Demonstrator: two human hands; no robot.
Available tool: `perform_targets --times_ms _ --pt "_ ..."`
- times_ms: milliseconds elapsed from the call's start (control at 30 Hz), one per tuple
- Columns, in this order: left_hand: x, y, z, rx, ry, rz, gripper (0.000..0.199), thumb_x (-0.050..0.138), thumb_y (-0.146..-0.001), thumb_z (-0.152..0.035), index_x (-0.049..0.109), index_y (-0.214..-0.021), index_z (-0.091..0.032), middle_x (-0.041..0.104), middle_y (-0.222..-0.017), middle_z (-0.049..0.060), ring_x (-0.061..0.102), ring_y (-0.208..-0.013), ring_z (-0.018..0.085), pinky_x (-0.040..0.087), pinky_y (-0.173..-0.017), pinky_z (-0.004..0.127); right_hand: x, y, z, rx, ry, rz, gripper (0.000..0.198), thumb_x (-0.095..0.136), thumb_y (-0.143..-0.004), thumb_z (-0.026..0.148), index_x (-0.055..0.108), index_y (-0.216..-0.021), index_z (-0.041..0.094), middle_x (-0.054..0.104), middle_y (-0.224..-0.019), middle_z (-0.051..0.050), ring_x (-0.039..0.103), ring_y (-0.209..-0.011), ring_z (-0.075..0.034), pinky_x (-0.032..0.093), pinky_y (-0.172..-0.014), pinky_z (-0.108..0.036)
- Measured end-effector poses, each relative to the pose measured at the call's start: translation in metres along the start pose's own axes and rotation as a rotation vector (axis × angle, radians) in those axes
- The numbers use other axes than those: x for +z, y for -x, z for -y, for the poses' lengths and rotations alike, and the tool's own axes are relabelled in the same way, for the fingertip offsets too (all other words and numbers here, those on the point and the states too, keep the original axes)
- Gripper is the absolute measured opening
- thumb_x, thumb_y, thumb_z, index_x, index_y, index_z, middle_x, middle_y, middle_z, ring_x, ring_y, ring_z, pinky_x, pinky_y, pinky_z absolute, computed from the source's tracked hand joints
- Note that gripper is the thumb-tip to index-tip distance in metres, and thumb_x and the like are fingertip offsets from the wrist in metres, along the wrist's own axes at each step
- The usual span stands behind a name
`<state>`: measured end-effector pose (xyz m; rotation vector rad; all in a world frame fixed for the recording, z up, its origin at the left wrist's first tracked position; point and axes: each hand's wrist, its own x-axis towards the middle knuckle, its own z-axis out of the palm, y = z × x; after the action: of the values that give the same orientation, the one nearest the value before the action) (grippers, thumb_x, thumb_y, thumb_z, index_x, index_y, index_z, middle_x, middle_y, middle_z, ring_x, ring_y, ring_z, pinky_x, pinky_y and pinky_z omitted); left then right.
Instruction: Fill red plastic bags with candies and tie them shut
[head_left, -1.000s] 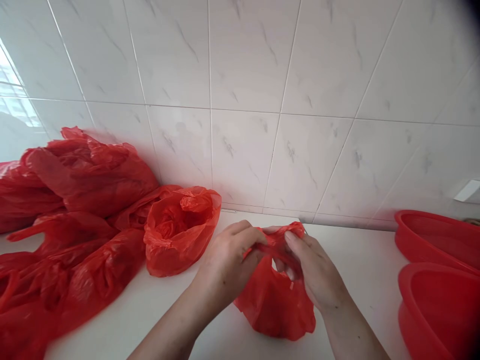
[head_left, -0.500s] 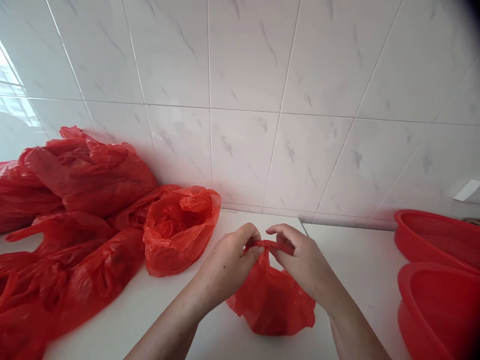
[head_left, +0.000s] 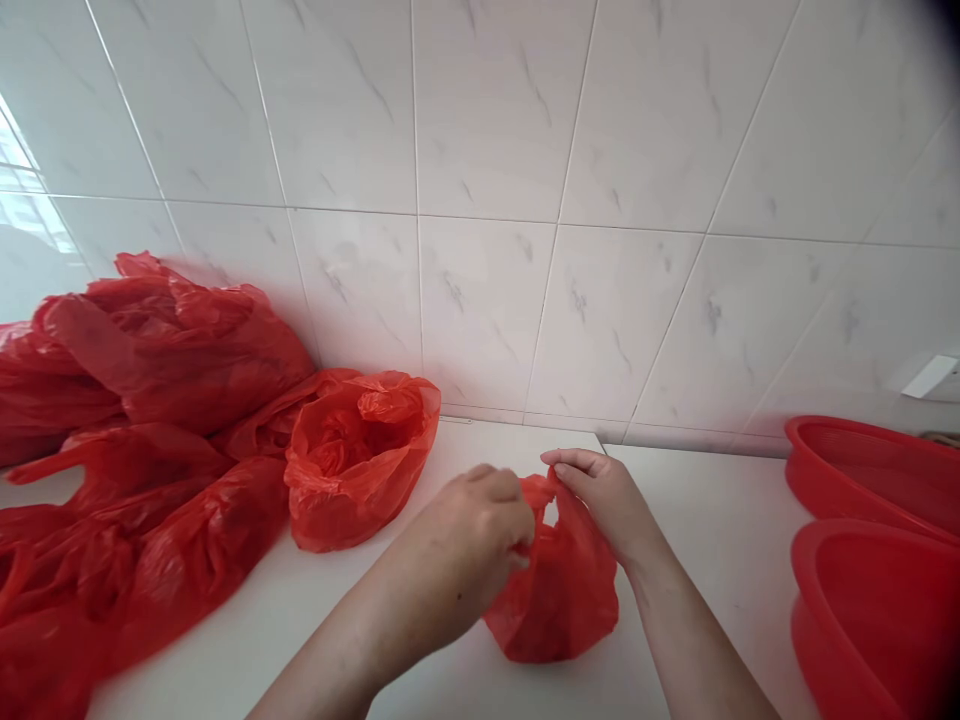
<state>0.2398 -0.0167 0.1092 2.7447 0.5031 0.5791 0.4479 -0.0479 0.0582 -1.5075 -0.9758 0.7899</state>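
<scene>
A small red plastic bag hangs at the white counter between my hands, its top gathered and a gap showing near the upper part. My left hand is curled closed at the bag's left side, gripping the gathered plastic; its fingertips are partly hidden and slightly blurred. My right hand pinches the bag's top right part between thumb and fingers. What lies inside the bag shows only as a darker shade. To the left stands an open red plastic bag with crumpled red plastic in it.
Piled red plastic bags fill the counter's left side, and more crumpled bags lie in front of them. Two red plastic basins stand at the right edge. The white counter meets a tiled wall behind.
My left hand has turned over, its back now facing up, and has come lower. My right hand has shifted to pinch the bag's top. The bag's upper part is drawn up differently.
</scene>
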Motion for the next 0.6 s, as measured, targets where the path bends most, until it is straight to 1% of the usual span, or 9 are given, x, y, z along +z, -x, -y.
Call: perform_targets --times_ms 67,133,233,333,367,400,500,567,600 --pt "0.0 0.003 -0.003 0.08 0.012 0.16 0.02 0.048 -0.078 -0.003 0.054 -0.065 -0.018 0.057 -0.077 0.0 0.052 -0.073 0.013 0.04 -0.065 0.024 -0.002 -0.016 -0.023 0.028 0.093 -0.096 0.028 0.056 -0.074 0.03 0.069 -0.096 0.019 0.064 -0.069 -0.001 0.055 -0.06 -0.015 0.044 -0.059 -0.028" --pt "0.001 0.005 -0.005 0.111 0.035 0.263 0.02 0.05 -0.077 -0.003 0.055 -0.065 -0.018 0.059 -0.076 -0.001 0.053 -0.071 0.012 0.04 -0.064 0.024 -0.004 -0.03 -0.046 0.048 0.13 -0.129 0.026 0.055 -0.07 0.025 0.07 -0.089 0.016 0.065 -0.07 -0.002 0.056 -0.062 -0.015 0.044 -0.06 -0.028" --pt "0.002 0.006 -0.007 0.078 0.08 0.336 0.018 0.054 -0.075 -0.004 0.056 -0.064 -0.018 0.061 -0.076 -0.003 0.055 -0.069 0.011 0.038 -0.061 0.023 -0.009 -0.04 -0.075 0.085 0.104 -0.087 0.023 0.057 -0.065 0.022 0.07 -0.081 0.013 0.066 -0.07 -0.004 0.057 -0.062 -0.016 0.044 -0.061 -0.028" --pt "-0.001 0.007 -0.008 -0.003 0.165 0.361 0.012 0.062 -0.074 -0.011 0.061 -0.067 -0.021 0.062 -0.076 -0.006 0.055 -0.067 0.01 0.036 -0.057 0.021 -0.013 -0.039 -0.091 0.082 0.036 -0.029 0.025 0.06 -0.067 0.029 0.07 -0.085 0.014 0.065 -0.067 -0.002 0.056 -0.059 -0.015 0.044 -0.058 -0.028" --pt "-0.003 0.007 -0.008 -0.031 0.204 0.354 0.008 0.066 -0.073 -0.015 0.063 -0.072 -0.023 0.063 -0.078 -0.007 0.056 -0.069 0.01 0.037 -0.058 0.021 -0.014 -0.038 -0.093 0.074 0.006 -0.022 0.028 0.06 -0.069 0.033 0.069 -0.089 0.015 0.064 -0.068 -0.002 0.056 -0.059 -0.015 0.044 -0.058 -0.027" --pt "-0.005 0.007 -0.007 -0.062 0.248 0.331 0.01 0.069 -0.072 -0.019 0.064 -0.079 -0.025 0.064 -0.082 -0.008 0.057 -0.073 0.01 0.039 -0.061 0.021 -0.015 -0.036 -0.094 0.066 -0.023 -0.021 0.032 0.059 -0.072 0.037 0.067 -0.093 0.015 0.064 -0.069 -0.001 0.057 -0.06 -0.015 0.045 -0.058 -0.027" --pt "-0.006 0.003 -0.002 -0.154 0.357 0.186 0.027 0.067 -0.075 -0.028 0.063 -0.101 -0.032 0.064 -0.101 -0.006 0.058 -0.09 0.014 0.045 -0.077 0.024 -0.014 -0.033 -0.095 0.049 -0.091 -0.044 0.042 0.055 -0.077 0.047 0.063 -0.104 0.016 0.064 -0.075 -0.002 0.059 -0.066 -0.016 0.047 -0.06 -0.028" --pt "0.003 -0.003 0.005 -0.211 0.379 0.073 0.036 0.062 -0.079 -0.032 0.057 -0.114 -0.035 0.058 -0.121 -0.003 0.054 -0.108 0.018 0.044 -0.089 0.029 -0.012 -0.032 -0.094 0.035 -0.104 -0.079 0.047 0.052 -0.079 0.051 0.059 -0.111 0.018 0.064 -0.075 -0.002 0.06 -0.066 -0.017 0.048 -0.061 -0.029" --pt "0.01 -0.007 0.01 -0.236 0.38 0.044 0.045 0.062 -0.078 -0.035 0.053 -0.122 -0.036 0.05 -0.132 -0.001 0.048 -0.119 0.02 0.042 -0.094 0.032 -0.01 -0.033 -0.093 0.025 -0.099 -0.101 0.048 0.052 -0.078 0.052 0.058 -0.113 0.018 0.064 -0.073 -0.002 0.059 -0.064 -0.017 0.048 -0.06 -0.029"
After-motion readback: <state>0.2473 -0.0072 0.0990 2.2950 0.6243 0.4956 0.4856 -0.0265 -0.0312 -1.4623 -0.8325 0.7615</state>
